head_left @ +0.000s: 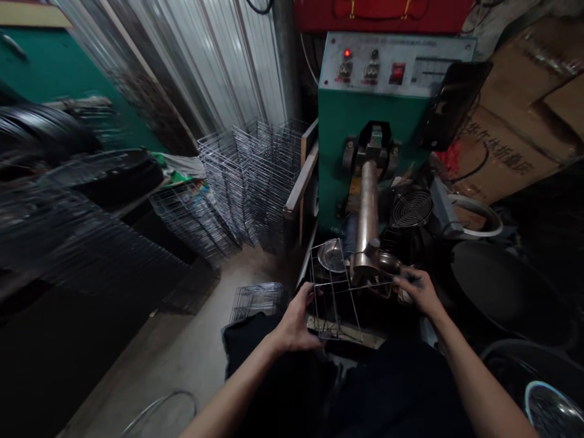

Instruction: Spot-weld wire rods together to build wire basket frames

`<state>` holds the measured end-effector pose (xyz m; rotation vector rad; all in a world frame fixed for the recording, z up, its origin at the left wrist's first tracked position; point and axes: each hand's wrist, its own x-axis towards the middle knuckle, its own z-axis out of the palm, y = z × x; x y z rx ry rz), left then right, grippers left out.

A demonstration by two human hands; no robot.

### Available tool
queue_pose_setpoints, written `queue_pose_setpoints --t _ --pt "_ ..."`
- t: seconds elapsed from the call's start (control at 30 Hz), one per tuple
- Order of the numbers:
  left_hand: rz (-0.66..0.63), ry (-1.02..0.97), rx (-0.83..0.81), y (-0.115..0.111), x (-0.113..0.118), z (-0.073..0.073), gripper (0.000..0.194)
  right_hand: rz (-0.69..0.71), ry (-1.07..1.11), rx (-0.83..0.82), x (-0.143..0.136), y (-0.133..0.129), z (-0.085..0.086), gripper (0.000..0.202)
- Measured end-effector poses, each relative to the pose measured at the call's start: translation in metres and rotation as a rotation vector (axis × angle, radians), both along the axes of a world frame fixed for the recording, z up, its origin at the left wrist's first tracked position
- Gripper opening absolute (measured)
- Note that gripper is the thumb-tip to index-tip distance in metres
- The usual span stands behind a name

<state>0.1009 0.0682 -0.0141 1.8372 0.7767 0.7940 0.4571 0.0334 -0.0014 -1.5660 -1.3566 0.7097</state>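
Note:
My left hand [298, 319] is closed around the lower left side of a thin wire rack [336, 304], which stands tilted below the machine's arm. Just under the tip of a thick metal cylinder arm [367, 213], my right hand [417, 291] pinches the far end of a thin metal wire [381, 284] that runs toward the rack. Whether this wire is joined to the rack, I cannot tell. The cylinder juts out from a green spot welding machine [335, 152] with a lit red lamp. Behind the rack sits a small metal bowl [333, 255].
Tall stacks of wire racks [255, 176] stand left of the machine, with another wire rack stack [259, 299] low on the floor. A wooden board [301, 182] edges the machine. Large dark pans [497, 286] and cardboard boxes [506, 140] crowd the right side. A phone [454, 106] is mounted by the panel.

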Motion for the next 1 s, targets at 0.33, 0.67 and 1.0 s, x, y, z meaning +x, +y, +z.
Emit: queue_pose_setpoints --t 0.33,0.67,1.0 --pt "-0.033 -0.052 0.008 0.008 0.003 -0.009 0.095 0.029 0.000 -0.036 0.011 0.000 -0.006 0.056" --pt "-0.043 -0.082 0.033 0.012 0.006 -0.007 0.095 0.005 -0.024 -0.021 0.011 0.003 0.002 0.060" --pt "-0.081 -0.164 0.079 0.020 0.011 -0.022 0.109 0.015 0.023 -0.066 0.021 0.007 -0.009 0.060"
